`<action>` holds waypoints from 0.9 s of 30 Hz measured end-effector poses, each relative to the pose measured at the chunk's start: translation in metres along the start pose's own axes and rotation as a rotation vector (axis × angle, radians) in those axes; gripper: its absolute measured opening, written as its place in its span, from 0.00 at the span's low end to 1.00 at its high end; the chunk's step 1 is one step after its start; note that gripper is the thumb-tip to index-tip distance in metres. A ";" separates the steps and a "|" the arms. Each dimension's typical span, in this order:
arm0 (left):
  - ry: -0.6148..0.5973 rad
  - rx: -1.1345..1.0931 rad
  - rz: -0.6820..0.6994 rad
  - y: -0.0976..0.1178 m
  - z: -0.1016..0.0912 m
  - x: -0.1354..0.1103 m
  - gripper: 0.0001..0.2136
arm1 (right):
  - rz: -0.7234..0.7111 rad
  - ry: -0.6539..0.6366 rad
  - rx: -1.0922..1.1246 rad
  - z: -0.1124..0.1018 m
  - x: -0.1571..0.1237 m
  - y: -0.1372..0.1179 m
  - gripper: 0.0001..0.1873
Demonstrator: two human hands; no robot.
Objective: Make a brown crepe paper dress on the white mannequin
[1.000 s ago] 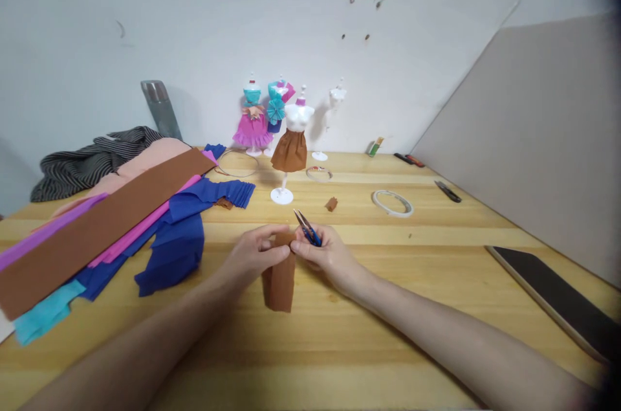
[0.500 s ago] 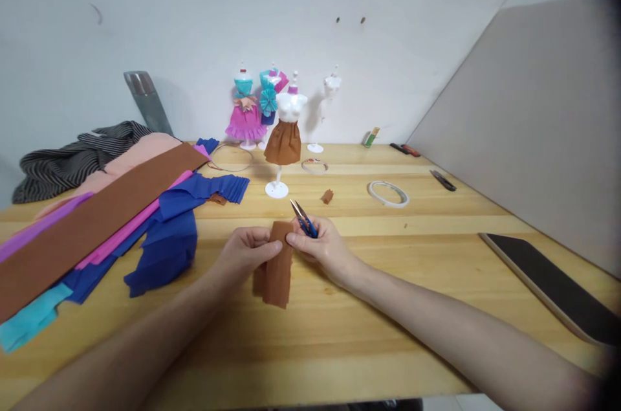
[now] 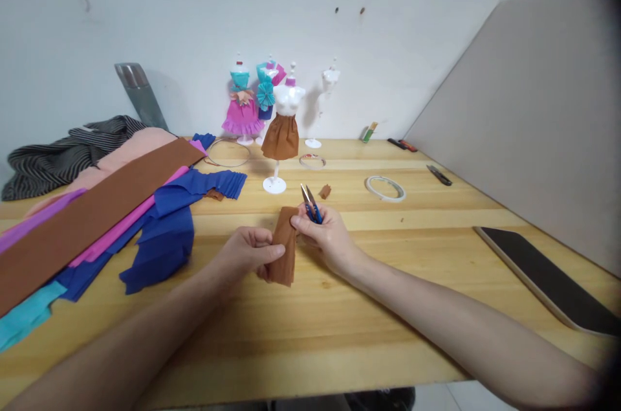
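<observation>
Between my two hands is a folded piece of brown crepe paper (image 3: 283, 255), held upright over the table. My left hand (image 3: 250, 250) pinches its left edge about halfway down, thumb in front. My right hand (image 3: 330, 237) grips the paper's upper right corner between thumb and fingers. Tucked in that same hand are blue-handled thread snips (image 3: 310, 205), their pointed blades slightly apart and facing up and away. Beyond the hands stands a small white mannequin (image 3: 288, 100) in a gathered brown skirt (image 3: 281, 136). A brown scrap (image 3: 325, 191) lies just past the snips.
Crepe paper strips (image 3: 107, 210) in several colours and a striped cloth (image 3: 72, 145) cover the left side. More dressed mannequins (image 3: 243, 107) stand by the wall. A tape roll (image 3: 385, 189), a cutter (image 3: 439, 175) and a dark flat board (image 3: 548, 275) lie to the right.
Both hands still hold the brown paper. My right hand has moved slightly up and right with the snips, and my left thumb now sits lower along the paper. The view has shifted slightly.
</observation>
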State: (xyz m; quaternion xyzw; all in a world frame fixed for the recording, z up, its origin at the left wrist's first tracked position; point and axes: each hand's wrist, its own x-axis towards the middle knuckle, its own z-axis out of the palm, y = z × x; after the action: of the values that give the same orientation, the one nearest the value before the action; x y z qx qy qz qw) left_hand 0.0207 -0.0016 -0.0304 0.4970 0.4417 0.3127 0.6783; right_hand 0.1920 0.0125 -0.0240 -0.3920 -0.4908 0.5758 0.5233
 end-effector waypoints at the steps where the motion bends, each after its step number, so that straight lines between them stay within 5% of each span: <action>1: -0.023 0.009 -0.010 0.001 0.001 0.000 0.21 | -0.005 0.014 0.007 -0.001 0.001 0.000 0.20; 10: -0.013 0.083 0.023 0.009 0.002 -0.005 0.16 | -0.001 -0.015 0.055 -0.003 0.003 -0.006 0.16; 18: 0.351 -0.151 0.169 0.013 -0.005 -0.005 0.14 | -0.360 0.070 -0.556 -0.032 0.027 -0.005 0.08; 20: 0.443 -0.216 0.214 0.015 -0.007 -0.005 0.14 | -0.491 -0.106 -0.685 -0.030 0.024 -0.008 0.09; 25: 0.545 -0.310 0.296 0.022 -0.011 -0.004 0.14 | -0.621 -0.900 -0.830 -0.020 0.012 -0.011 0.14; 27: 0.532 -0.316 0.294 0.022 -0.011 -0.004 0.14 | -0.596 -0.876 -0.959 -0.025 0.016 -0.011 0.15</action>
State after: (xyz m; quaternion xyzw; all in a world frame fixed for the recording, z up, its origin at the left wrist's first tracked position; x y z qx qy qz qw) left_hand 0.0096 0.0065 -0.0097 0.3450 0.4730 0.5902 0.5559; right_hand 0.2158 0.0321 -0.0173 -0.1609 -0.9413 0.2336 0.1831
